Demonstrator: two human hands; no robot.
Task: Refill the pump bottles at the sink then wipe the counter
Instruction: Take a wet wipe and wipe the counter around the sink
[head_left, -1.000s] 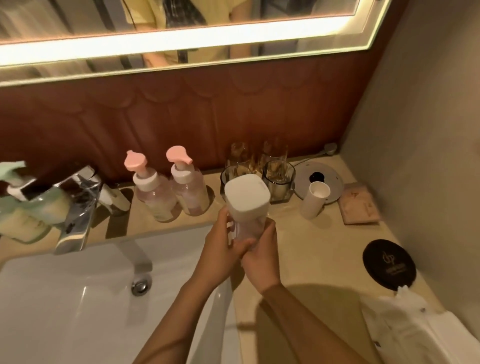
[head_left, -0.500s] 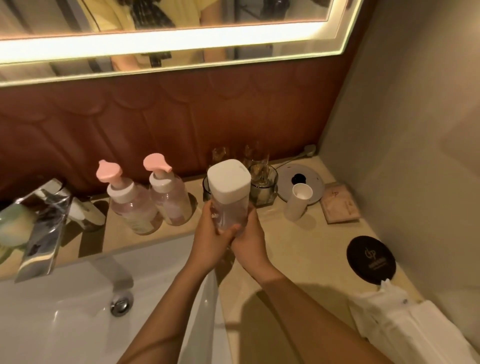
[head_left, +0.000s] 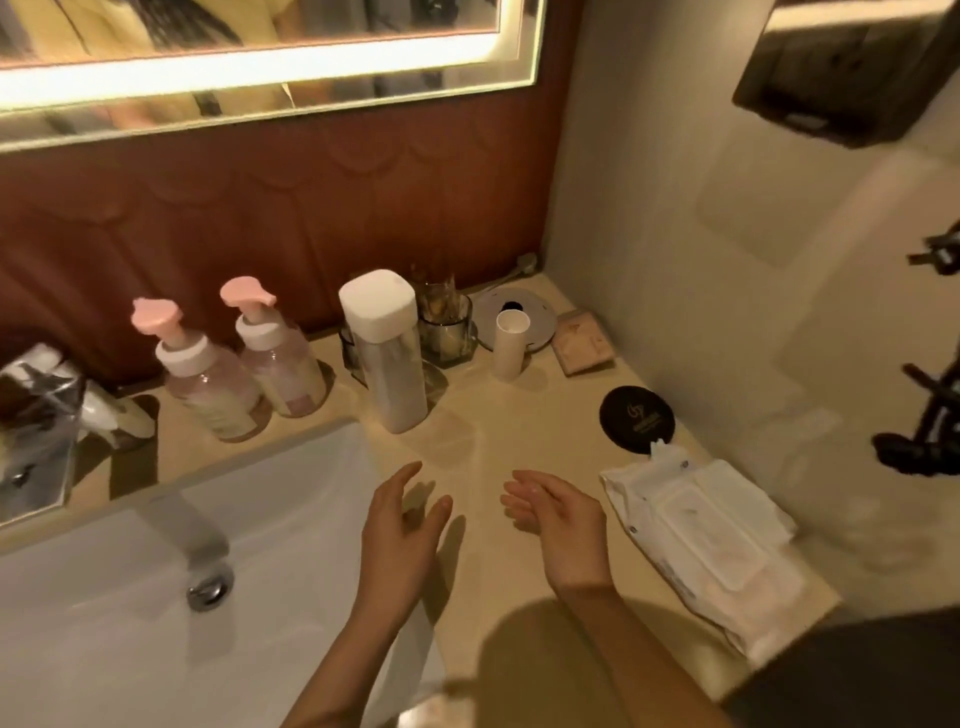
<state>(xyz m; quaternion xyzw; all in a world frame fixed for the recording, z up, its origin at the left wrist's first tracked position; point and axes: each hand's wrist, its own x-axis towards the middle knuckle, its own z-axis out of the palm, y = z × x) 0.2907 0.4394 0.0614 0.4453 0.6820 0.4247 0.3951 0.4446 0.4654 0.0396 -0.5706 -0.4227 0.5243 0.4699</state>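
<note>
A tall clear bottle with a white square cap (head_left: 389, 358) stands upright on the beige counter (head_left: 524, 426), right of the sink. Two pump bottles with pink heads stand behind the basin: the left pump bottle (head_left: 202, 379) and the right pump bottle (head_left: 278, 358). My left hand (head_left: 402, 525) and my right hand (head_left: 558, 514) hover over the counter in front of the capped bottle, fingers relaxed, holding nothing and well apart from it.
The white basin (head_left: 130, 597) with its drain fills the lower left, under a chrome tap (head_left: 36, 431). A wipes pack (head_left: 711, 540) lies at the right. A black round lid (head_left: 636, 415), a white cup (head_left: 509, 343), a glass holder (head_left: 447, 327) and a soap packet (head_left: 582, 343) sit behind.
Both hands set the capped bottle down on the counter, let go of it and drew back toward me. The view swung to the right.
</note>
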